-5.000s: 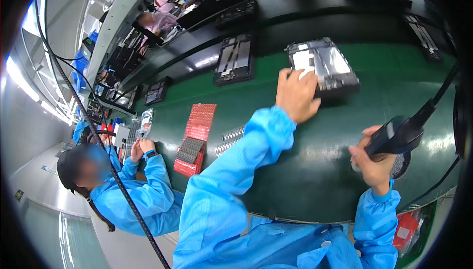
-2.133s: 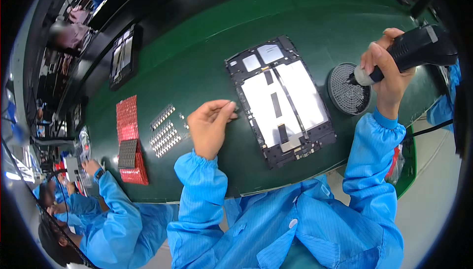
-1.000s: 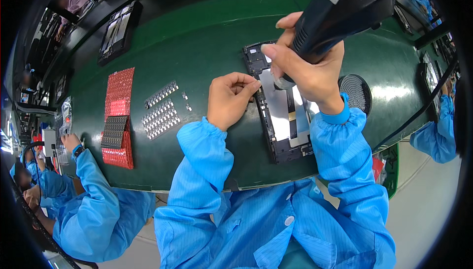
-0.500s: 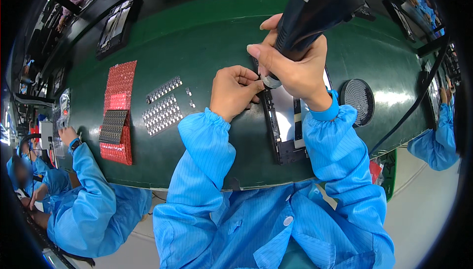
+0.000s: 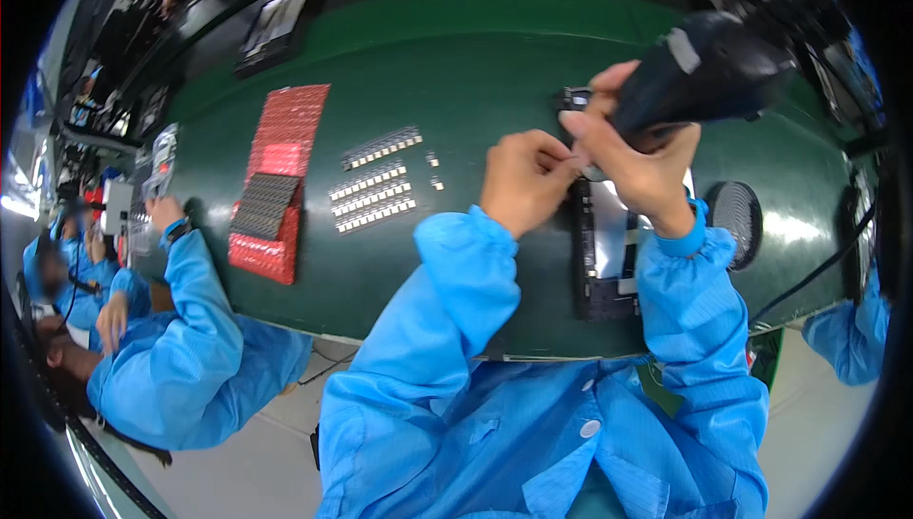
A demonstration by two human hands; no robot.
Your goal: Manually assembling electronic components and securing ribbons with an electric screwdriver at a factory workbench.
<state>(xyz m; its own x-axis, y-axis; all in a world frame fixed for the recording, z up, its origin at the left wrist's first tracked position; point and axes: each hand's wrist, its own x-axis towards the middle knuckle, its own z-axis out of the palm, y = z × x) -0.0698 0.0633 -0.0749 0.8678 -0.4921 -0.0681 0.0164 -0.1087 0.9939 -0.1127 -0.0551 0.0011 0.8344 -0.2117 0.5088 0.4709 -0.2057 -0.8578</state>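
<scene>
Now the right hand (image 5: 635, 165), wrapped around the electric screwdriver (image 5: 699, 77), has brought its nose from the round tray (image 5: 758, 222) to the opened tablet's (image 5: 606, 298) left edge on the green bench (image 5: 544, 302). Work appears centred there; the left hand's (image 5: 523, 183) fingertips press together beside it, contents unclear.
</scene>
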